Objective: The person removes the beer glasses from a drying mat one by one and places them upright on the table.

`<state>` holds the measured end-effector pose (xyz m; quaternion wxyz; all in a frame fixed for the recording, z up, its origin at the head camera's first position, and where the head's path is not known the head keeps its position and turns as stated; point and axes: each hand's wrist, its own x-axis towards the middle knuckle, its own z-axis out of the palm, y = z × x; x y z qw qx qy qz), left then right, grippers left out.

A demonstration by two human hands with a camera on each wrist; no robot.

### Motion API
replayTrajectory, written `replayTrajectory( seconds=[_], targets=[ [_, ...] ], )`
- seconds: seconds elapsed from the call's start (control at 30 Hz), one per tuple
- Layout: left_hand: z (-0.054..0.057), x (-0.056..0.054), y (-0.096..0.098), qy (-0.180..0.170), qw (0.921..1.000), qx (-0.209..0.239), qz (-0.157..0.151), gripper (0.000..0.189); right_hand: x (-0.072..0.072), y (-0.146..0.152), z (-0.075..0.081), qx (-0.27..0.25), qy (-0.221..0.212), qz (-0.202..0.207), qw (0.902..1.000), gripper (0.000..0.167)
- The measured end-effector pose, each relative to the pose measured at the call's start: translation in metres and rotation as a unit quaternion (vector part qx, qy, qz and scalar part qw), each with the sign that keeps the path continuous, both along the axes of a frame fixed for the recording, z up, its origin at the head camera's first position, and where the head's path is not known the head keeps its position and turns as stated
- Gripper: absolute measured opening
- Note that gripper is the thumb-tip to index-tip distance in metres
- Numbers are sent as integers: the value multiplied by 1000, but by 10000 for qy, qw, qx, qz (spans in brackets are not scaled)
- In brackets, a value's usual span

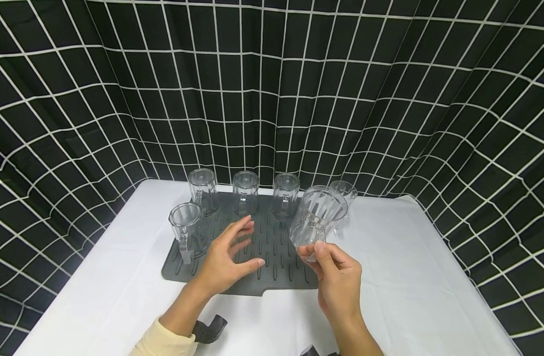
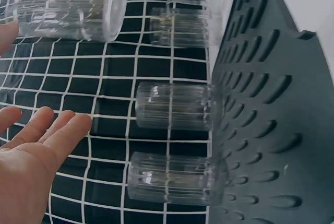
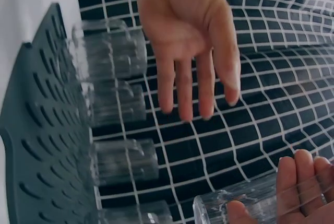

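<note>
My right hand [image 1: 339,277] pinches the handle of a clear glass mug [image 1: 318,217], held tilted over the right part of a dark grey drying mat [image 1: 267,272]. To the left, my left hand [image 1: 227,259] hovers above the mat with its fingers spread apart and nothing in them. In the left wrist view the held mug [image 2: 68,10] appears at the upper left, apart from the left hand [image 2: 36,161]. Three similar mugs line the mat's back edge, among them a middle one [image 1: 245,193]. Another mug [image 1: 187,232] stands at the mat's left side, nearest the left hand.
Behind the held mug, a further clear glass [image 1: 345,190] is partly hidden at the back right. A white cloth [image 1: 401,277] covers the table. Black curtains with a white grid [image 1: 272,99] enclose the back and sides.
</note>
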<state>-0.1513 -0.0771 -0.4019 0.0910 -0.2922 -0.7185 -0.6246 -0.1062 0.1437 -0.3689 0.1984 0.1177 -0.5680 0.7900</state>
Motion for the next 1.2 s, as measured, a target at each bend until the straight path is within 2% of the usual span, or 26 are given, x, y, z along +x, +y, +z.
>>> replayTrajectory(
  seconds=[0.27, 0.47, 0.73, 0.97, 1.2],
  targets=[
    [8, 2, -4, 94, 9997, 138, 155, 80, -15, 21, 8, 126, -122, -459, 9988, 28],
    [15, 2, -10, 399, 9981, 268, 376, 77, -27, 39, 16, 198, 11, -762, 9969, 30],
    [34, 5, -21, 934, 9933, 390, 565, 78, -41, 62, 20, 232, -296, -1352, 9901, 32],
    [48, 7, -45, 1396, 9866, 530, 661, 83, -51, 79, 21, 253, -294, -1554, 9871, 33],
    [50, 6, -76, 1508, 9790, 867, 1064, 83, -62, 96, 21, 82, -405, -1650, 9854, 33]
  ],
)
